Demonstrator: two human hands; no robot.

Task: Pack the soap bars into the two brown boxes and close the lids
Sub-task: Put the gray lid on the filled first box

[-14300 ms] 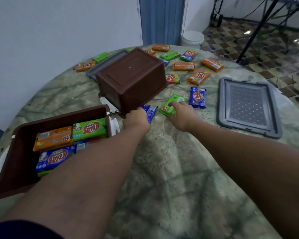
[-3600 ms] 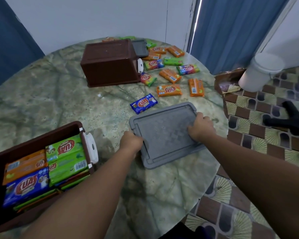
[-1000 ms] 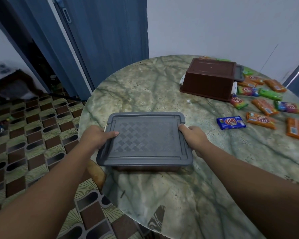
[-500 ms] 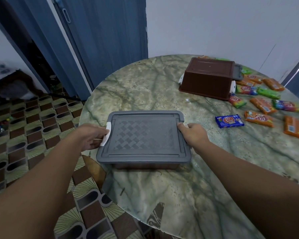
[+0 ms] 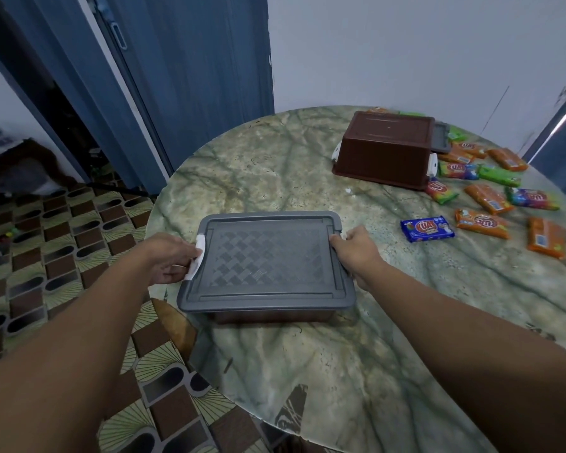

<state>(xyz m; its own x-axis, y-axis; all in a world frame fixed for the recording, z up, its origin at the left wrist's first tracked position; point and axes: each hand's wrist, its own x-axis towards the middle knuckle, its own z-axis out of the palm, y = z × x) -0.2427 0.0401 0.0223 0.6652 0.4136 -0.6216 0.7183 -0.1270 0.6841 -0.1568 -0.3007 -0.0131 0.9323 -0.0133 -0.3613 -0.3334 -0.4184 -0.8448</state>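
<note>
The near brown box stands at the table's left edge with its grey lid on top, hiding the soap inside. My left hand holds the white latch at the lid's left side. My right hand grips the right side, where a bit of white latch shows. The second brown box lies upside down at the far right, with its grey lid behind it. Several loose soap bars lie to the right, among them a blue one and orange ones.
The round marbled table ends just left of the near box. Beyond that edge lies patterned tile floor. Blue door panels and a white wall stand behind the table.
The lid now sits on the near box. My left hand has come off the lid's top and taken hold of the white latch at its left side; the right stays at the right side.
</note>
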